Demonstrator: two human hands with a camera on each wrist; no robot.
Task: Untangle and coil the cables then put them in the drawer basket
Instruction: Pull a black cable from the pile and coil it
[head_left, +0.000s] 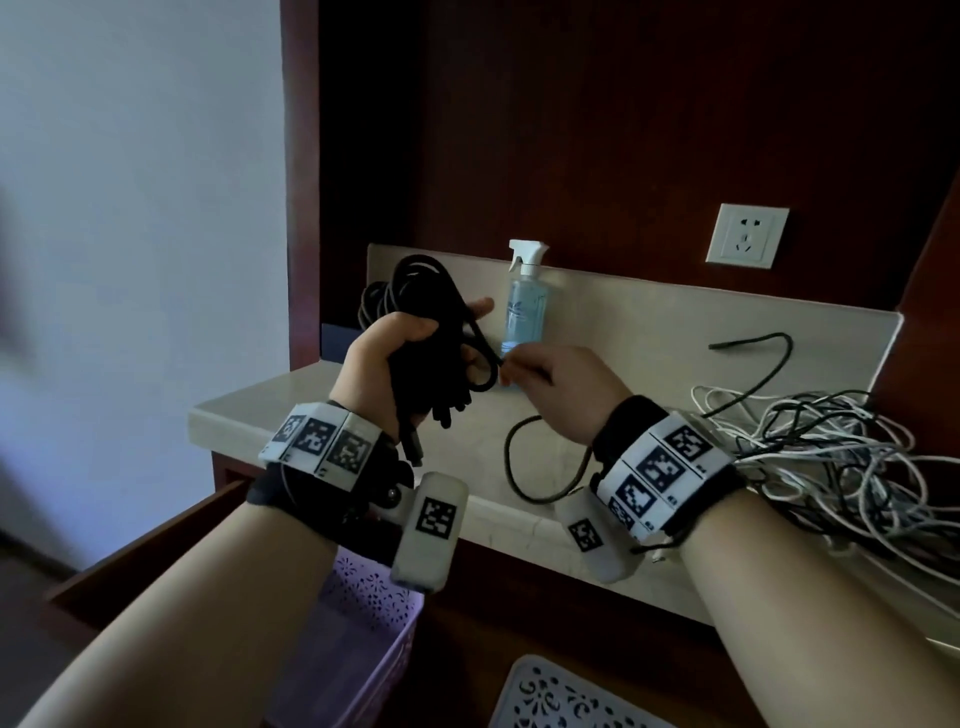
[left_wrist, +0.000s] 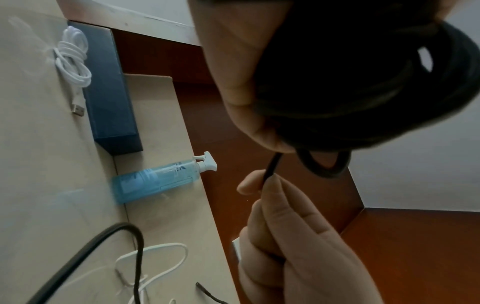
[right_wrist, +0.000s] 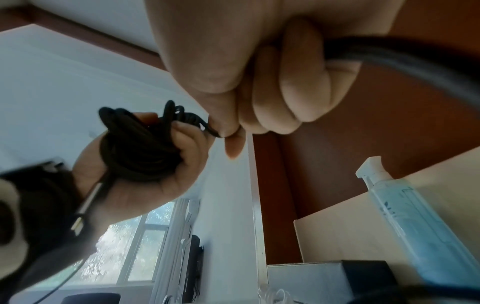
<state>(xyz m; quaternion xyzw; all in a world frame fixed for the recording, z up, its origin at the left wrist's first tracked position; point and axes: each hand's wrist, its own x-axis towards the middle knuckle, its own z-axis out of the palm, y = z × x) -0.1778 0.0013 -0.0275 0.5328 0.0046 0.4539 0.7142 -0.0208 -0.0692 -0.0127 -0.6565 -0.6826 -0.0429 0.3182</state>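
Two hands work above the beige stone counter (head_left: 467, 436): the left hand (head_left: 384, 358) clasps a thick black coiled cable (head_left: 415, 306), the right hand (head_left: 561, 379) pinches its loose tail. Coiling is nearly finished, I think; next wrap the tail, then lower it into the purple perforated plastic basket (head_left: 358, 613).

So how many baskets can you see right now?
2: a purple basket in the open drawer under the left forearm, and a white basket at the bottom edge, partly cut off. Others may be hidden.
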